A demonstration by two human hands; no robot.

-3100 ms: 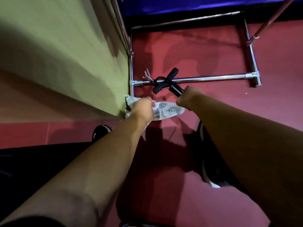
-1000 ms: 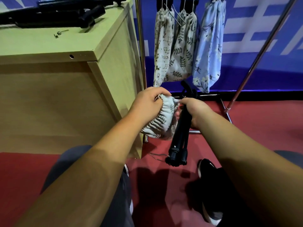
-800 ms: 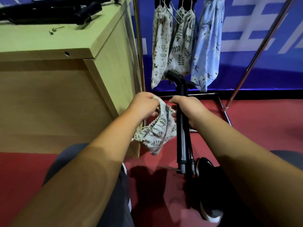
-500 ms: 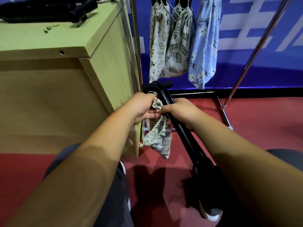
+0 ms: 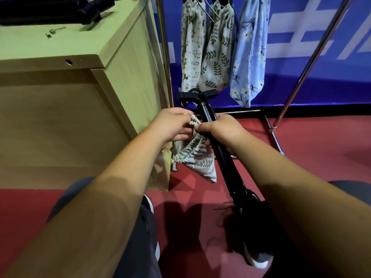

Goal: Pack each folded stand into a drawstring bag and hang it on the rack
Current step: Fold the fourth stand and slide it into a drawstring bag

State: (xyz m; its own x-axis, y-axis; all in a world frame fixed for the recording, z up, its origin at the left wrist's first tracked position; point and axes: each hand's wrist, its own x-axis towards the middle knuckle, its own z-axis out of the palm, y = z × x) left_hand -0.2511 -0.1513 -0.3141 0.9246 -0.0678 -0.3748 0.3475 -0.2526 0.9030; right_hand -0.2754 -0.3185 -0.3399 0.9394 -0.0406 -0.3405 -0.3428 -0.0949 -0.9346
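My right hand (image 5: 221, 130) grips a black folded stand (image 5: 224, 157) around its pole, head end up and tilted away, foot end down by my shoe. My left hand (image 5: 172, 125) pinches the gathered mouth of a leaf-print drawstring bag (image 5: 197, 161), which hangs limp beside the stand, outside it. The fingers of my right hand also touch the bag's mouth. Behind, a metal rack (image 5: 313, 57) carries three filled bags: a cat-print bag (image 5: 191, 47), a leaf-print bag (image 5: 217, 51) and a blue floral bag (image 5: 250, 53).
A light wooden cabinet (image 5: 84, 93) stands at my left, right next to the rack's upright. On its top lie more black stands (image 5: 60, 9) and small metal screws (image 5: 52, 32). Red floor (image 5: 321, 149) spreads below; my black shoe (image 5: 255, 245) is under the stand.
I have risen from the floor with bag and stand. Over the last second the stand swung upright, then tilted head away; the bag dropped from bunched to hanging, and both hands came together at its mouth.
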